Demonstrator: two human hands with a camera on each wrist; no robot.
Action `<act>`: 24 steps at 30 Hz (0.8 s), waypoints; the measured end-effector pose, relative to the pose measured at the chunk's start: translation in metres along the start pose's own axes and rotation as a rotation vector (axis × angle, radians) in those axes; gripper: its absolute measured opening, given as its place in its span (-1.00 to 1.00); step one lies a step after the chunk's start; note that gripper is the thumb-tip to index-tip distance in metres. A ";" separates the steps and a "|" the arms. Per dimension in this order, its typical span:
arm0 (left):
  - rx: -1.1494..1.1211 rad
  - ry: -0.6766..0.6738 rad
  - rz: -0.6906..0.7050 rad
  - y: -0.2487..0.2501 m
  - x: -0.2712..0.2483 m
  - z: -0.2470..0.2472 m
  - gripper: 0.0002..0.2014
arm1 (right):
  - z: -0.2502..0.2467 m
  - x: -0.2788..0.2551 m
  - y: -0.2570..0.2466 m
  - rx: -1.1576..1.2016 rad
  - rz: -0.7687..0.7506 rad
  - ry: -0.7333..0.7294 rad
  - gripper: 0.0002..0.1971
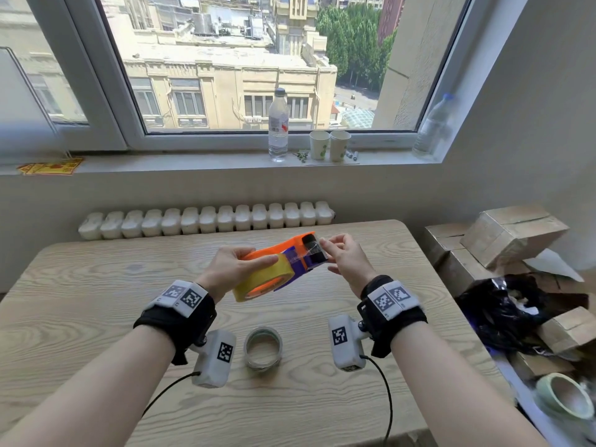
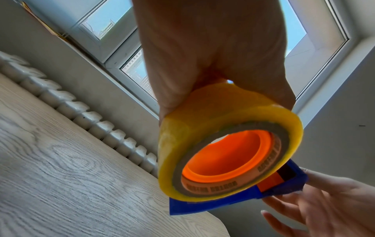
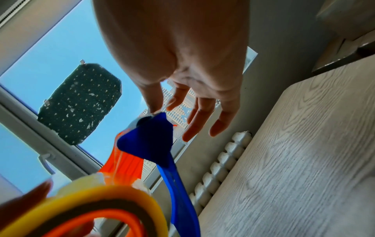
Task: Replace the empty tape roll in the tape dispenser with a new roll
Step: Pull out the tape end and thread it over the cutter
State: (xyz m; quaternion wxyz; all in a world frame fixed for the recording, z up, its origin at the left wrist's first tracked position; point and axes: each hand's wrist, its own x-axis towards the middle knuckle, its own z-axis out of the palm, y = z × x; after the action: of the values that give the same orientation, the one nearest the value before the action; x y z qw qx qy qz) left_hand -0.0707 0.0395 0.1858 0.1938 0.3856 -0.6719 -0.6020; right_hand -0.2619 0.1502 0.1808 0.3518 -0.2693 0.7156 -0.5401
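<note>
An orange and blue tape dispenser (image 1: 292, 250) is held above the wooden table, with a full yellow tape roll (image 1: 258, 277) seated on its orange hub (image 2: 225, 155). My left hand (image 1: 232, 266) grips the roll and the dispenser body from the left. At the dispenser's black front end, my right hand (image 1: 343, 254) pinches the clear tape end (image 1: 309, 253) between thumb and forefinger, the other fingers spread. The blue side plate (image 3: 148, 141) shows in the right wrist view. An empty roll core (image 1: 263, 350) lies flat on the table between my wrists.
The table (image 1: 96, 301) stands against a white radiator (image 1: 206, 221) under the window. Cardboard boxes (image 1: 509, 233), a black bag (image 1: 503, 311) and a pale green ring (image 1: 561, 395) crowd the right side. A bottle (image 1: 278, 124) and paper cups (image 1: 329, 145) stand on the sill.
</note>
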 end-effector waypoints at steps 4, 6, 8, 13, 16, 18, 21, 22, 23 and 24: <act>-0.022 -0.009 0.017 -0.001 0.002 0.003 -0.52 | 0.005 -0.003 0.000 0.027 0.028 -0.037 -0.78; -0.021 -0.017 0.024 -0.002 0.003 0.003 -0.40 | 0.007 -0.003 0.000 0.054 0.041 -0.051 -0.78; -0.008 -0.022 0.035 -0.004 0.004 0.002 -0.38 | 0.008 -0.003 0.000 0.090 0.055 -0.061 -0.80; 0.023 -0.033 0.037 -0.008 0.003 -0.004 -0.47 | 0.009 -0.004 0.000 0.134 0.102 -0.114 -0.78; 0.015 -0.061 0.029 -0.008 0.002 -0.007 -0.43 | 0.010 -0.005 0.000 0.180 0.140 -0.157 -0.72; 0.009 -0.063 0.026 -0.007 0.002 -0.008 -0.44 | 0.012 -0.006 -0.001 0.188 0.153 -0.172 -0.71; 0.006 -0.060 0.020 -0.005 0.004 -0.010 -0.48 | 0.014 -0.005 -0.001 0.134 0.146 -0.136 -0.73; 0.008 -0.062 0.015 -0.004 0.004 -0.010 -0.47 | 0.014 -0.004 -0.001 0.132 0.140 -0.116 -0.74; 0.009 -0.062 0.010 -0.004 0.004 -0.011 -0.46 | 0.013 -0.004 -0.002 0.146 0.129 -0.099 -0.71; 0.011 -0.059 0.007 -0.004 0.005 -0.011 -0.46 | 0.013 -0.003 -0.004 0.172 0.121 -0.095 -0.67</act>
State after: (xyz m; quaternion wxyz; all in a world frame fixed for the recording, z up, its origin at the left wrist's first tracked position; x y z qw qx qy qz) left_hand -0.0646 0.0286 0.1832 0.1738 0.3665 -0.6818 -0.6088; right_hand -0.2497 0.1444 0.1830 0.4389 -0.2197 0.6643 -0.5638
